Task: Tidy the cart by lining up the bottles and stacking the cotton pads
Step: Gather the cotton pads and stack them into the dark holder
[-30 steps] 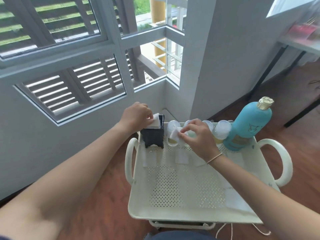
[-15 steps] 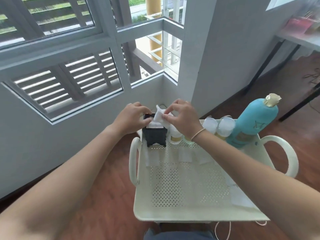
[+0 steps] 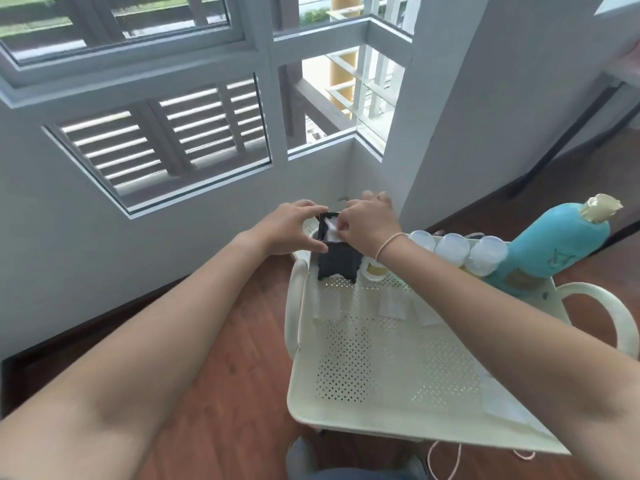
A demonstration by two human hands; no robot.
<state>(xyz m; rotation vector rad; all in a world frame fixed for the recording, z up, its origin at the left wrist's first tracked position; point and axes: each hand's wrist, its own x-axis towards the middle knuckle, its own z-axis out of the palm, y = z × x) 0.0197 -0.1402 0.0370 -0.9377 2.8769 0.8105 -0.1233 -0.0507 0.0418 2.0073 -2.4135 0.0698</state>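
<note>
Louvred windows and a white wall corner stand behind the cream cart (image 3: 388,362), whose perforated tray sits over a wood floor. Largest on it is the teal bottle (image 3: 557,244), leaning at the far right corner; next to it runs a row of small clear-capped bottles (image 3: 453,247), touching side by side along the back rim, so that lining-up looks largely done. At the far left corner stands the black holder (image 3: 337,263).

A second ago the right hand (image 3: 372,225) was over the small bottles, pinching a white pad; half a second ago it had carried the pad to the holder. Now it presses that pad (image 3: 330,230) down into the holder's open top, fingers bunched on it. The left hand (image 3: 289,230) grips the holder's near left side, thumb and fingers curled around it, steadying it.

One more pad is thus stacked. Several pads (image 3: 393,308) lie flat on the tray, and others near the right forearm, so stacking appears only partway done.
</note>
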